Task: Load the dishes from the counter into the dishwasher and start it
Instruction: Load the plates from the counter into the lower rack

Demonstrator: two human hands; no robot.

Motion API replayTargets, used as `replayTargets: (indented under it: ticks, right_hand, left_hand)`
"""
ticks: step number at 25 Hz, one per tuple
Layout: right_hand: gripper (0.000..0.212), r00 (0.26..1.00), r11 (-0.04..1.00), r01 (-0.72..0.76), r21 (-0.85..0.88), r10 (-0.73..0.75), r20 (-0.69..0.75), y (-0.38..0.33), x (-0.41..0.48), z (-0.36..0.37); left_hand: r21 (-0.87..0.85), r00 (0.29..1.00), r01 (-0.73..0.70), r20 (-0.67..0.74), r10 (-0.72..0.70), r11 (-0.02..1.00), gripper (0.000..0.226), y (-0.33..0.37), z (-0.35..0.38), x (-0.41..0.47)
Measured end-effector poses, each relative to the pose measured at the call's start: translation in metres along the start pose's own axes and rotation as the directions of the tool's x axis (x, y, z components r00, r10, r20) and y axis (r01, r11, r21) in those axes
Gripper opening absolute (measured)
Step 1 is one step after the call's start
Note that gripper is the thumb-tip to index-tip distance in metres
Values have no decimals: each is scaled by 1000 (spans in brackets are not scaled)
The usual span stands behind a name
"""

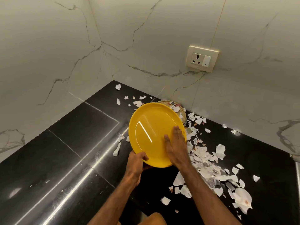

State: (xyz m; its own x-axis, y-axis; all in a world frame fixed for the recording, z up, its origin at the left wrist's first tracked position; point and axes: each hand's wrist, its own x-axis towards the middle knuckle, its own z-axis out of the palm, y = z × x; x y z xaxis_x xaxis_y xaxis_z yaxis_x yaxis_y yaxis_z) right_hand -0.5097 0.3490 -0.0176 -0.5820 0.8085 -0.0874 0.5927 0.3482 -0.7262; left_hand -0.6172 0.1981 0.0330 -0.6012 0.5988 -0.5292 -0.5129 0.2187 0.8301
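Note:
A yellow plate (pixel 151 130) is held tilted above the black counter (pixel 73 151), its face turned toward me. My left hand (pixel 138 161) grips its lower rim, thumb on the front. My right hand (pixel 176 143) lies flat on the plate's face at the right side, fingers straight. Behind the plate, a woven tan dish (pixel 181 113) with paper scraps in it sits by the wall, mostly hidden. No dishwasher is in view.
Torn white paper scraps (pixel 206 161) litter the counter to the right of and behind the plate. Marble walls meet in a corner at the back. A wall socket with a switch (pixel 202 58) is at upper right. The counter's left part is bare black stone.

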Motion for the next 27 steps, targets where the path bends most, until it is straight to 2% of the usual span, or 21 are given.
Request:
replayTargets:
  ticks: [3,5,7,9,10,11,12,14,15,16,18,20,22,24,27]
  right_hand:
    - [79,995,992,-89,-95,84,-53,13,-2,-5]
    - [78,995,996,-86,-36,84,-55,4,-13,-6]
    - [72,999,998,41,57,-42,21,-11,-33,-5]
    - [68,974,981,192,7,-191,124,-20,-55,0]
    - [68,966,972,229,-52,-220,138,-17,-61,5]
    - [70,974,972,211,-101,-200,110,-9,-62,9]
    - [73,991,985,127,-118,-121,62,1,-60,11]
    - [84,994,990,-105,-97,102,-30,19,-54,5]
    - [88,985,981,-165,-100,159,-63,26,-53,0]
    - [87,983,981,-166,-101,156,-93,31,-54,-5]
    - [78,993,998,-43,-42,38,-111,27,-57,-10]
    - [72,995,996,87,-17,-87,-40,15,-61,-13]
    - [72,990,987,141,-80,-138,36,12,-61,-11]
    - [76,995,986,92,-140,-87,42,19,-55,-13]
    - [88,988,975,-142,-168,131,-75,33,-47,-25]
  left_hand:
    - [79,1000,-7,0,7,997,35,3,-3,2]
    - [94,999,-23,-25,26,995,33,8,2,5]
    - [51,997,-41,-62,44,998,31,15,9,10]
    - [9,994,-52,-96,53,999,32,24,12,18]
    - [24,991,-63,-114,66,998,36,28,11,23]
    - [58,989,-77,-122,83,995,42,30,9,26]
    - [87,988,-88,-118,98,992,47,33,8,27]
    - [96,985,-117,-118,128,988,38,40,7,23]
    - [88,982,-130,-124,140,988,29,43,6,21]
    - [90,981,-140,-123,151,986,26,44,6,20]
    - [104,981,-145,-113,156,984,24,43,4,20]
    - [133,984,-134,-98,147,982,40,40,3,20]
    - [170,989,-120,-69,133,978,55,37,2,18]
    - [223,989,-132,-32,142,966,54,37,-1,13]
    - [305,983,-173,2,181,936,44,38,-14,9]
